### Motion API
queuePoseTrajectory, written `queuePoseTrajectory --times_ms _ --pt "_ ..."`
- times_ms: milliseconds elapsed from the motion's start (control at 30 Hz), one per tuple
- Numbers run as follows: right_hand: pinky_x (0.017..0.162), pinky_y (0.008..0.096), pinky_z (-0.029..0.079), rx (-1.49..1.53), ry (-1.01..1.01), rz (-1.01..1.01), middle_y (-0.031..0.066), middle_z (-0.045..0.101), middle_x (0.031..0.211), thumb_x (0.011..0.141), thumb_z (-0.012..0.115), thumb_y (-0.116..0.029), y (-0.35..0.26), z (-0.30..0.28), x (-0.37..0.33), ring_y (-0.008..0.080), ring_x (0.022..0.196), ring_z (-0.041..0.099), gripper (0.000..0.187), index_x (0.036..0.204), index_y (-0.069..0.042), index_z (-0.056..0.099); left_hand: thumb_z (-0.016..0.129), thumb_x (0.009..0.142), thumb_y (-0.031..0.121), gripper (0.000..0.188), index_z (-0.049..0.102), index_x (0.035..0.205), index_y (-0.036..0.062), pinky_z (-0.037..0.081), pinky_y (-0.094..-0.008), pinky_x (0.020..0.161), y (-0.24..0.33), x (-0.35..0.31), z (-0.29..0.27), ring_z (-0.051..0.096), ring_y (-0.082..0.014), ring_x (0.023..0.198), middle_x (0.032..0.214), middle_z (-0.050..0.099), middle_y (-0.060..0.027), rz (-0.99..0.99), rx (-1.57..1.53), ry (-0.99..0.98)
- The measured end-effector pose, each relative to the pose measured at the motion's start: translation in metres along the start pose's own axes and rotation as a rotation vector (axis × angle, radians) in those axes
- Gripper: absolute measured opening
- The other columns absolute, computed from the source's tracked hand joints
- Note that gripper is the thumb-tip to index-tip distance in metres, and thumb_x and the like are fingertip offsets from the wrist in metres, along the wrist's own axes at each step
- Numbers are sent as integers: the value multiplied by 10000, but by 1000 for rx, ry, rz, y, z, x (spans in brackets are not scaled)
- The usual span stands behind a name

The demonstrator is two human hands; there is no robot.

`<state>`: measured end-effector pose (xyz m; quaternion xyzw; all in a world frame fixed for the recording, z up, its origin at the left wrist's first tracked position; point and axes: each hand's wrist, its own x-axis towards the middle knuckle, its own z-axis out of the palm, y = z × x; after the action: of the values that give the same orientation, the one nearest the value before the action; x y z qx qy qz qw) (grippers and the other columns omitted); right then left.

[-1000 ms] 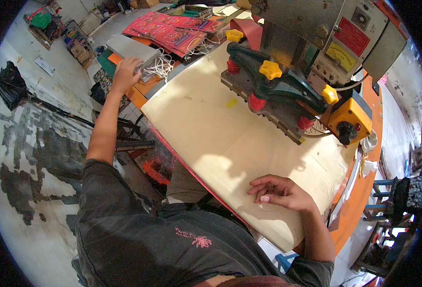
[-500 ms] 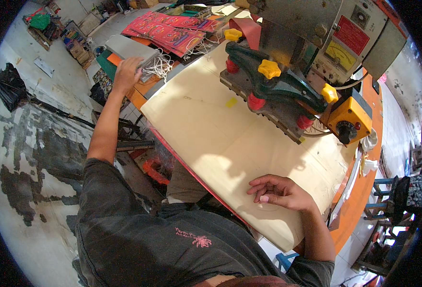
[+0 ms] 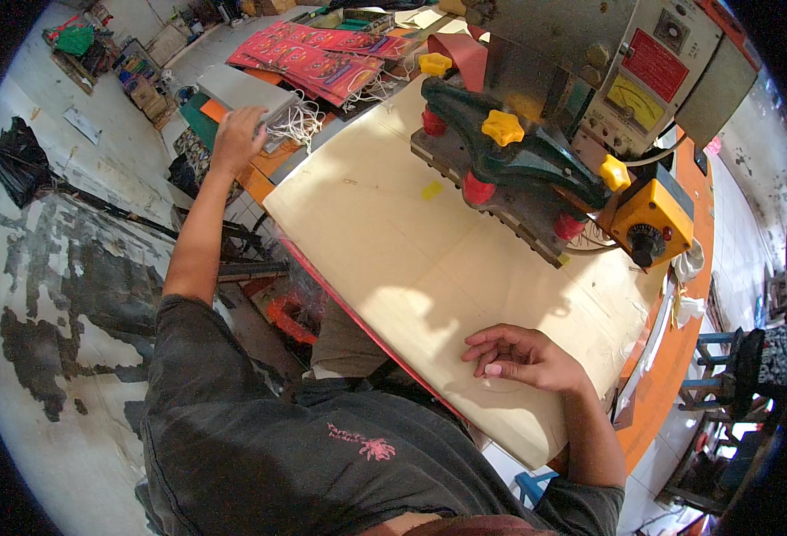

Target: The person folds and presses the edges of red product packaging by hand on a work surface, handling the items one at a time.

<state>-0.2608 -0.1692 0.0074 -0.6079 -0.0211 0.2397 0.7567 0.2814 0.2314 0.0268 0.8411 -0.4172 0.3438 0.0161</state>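
Observation:
At the far left, my left hand (image 3: 240, 139) rests against the corner of a stack of flat grey pieces (image 3: 246, 92), fingers and thumb slightly apart. White cords (image 3: 299, 123) spill from the stack's right end. My right hand (image 3: 525, 359) lies on the cream work surface (image 3: 358, 241) near its front edge, its fingers loosely bent and apart, holding nothing. Beyond it stands a press machine with a dark green clamp arm (image 3: 478, 134), yellow star knobs (image 3: 502, 128) and a flat metal plate (image 3: 491, 204). The plate sits at the surface's far side.
Red printed pieces with white cords (image 3: 317, 58) are piled at the back. A yellow control box (image 3: 652, 221) with a black dial hangs at the machine's right. An orange table edge (image 3: 652, 429) runs along the right, with a blue stool (image 3: 713, 368) beyond.

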Motion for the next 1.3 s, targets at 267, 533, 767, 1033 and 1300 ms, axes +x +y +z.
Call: queuePoseTrajectory --times_ms 267,533,767,1033,1300 --pt "1095 365 522 1 3 11 136 711 1379 1077 714 -137 2 -1 0 201 1296 641 491 1523 -10 552 720 939 120 325 693 1261 88 463 -474 1085 0 -2 3 685 -296 1194 1214 748 -93 1 -1 46" --pt "1097 366 521 17 3 -2 139 709 1378 1075 719 -140 3 -1 0 202 1302 638 494 1523 -11 554 737 926 110 307 701 1230 85 477 -447 1038 3 -1 2 701 -277 1157 1193 756 -84 32 23 48" --pt "1097 362 517 -3 4 -1 130 710 1362 1075 721 -141 4 -1 1 199 1293 639 494 1523 -14 557 749 928 111 331 694 1253 88 483 -437 1031 1 -1 4 705 -272 1148 1193 759 -84 65 92 38" --pt "1091 359 521 4 12 25 128 713 1365 1072 723 -139 3 -1 -1 187 1292 637 494 1526 -24 567 713 938 96 451 627 1381 103 522 -495 1009 -9 4 18 712 -331 1153 1199 754 -124 49 31 6" --pt "1081 360 529 -32 19 -3 129 723 1346 1073 723 -141 2 1 -1 189 1267 653 486 1519 -19 573 628 965 112 561 522 1512 171 580 -574 844 -8 21 16 738 -419 1049 1131 759 -213 -178 -43 -312"
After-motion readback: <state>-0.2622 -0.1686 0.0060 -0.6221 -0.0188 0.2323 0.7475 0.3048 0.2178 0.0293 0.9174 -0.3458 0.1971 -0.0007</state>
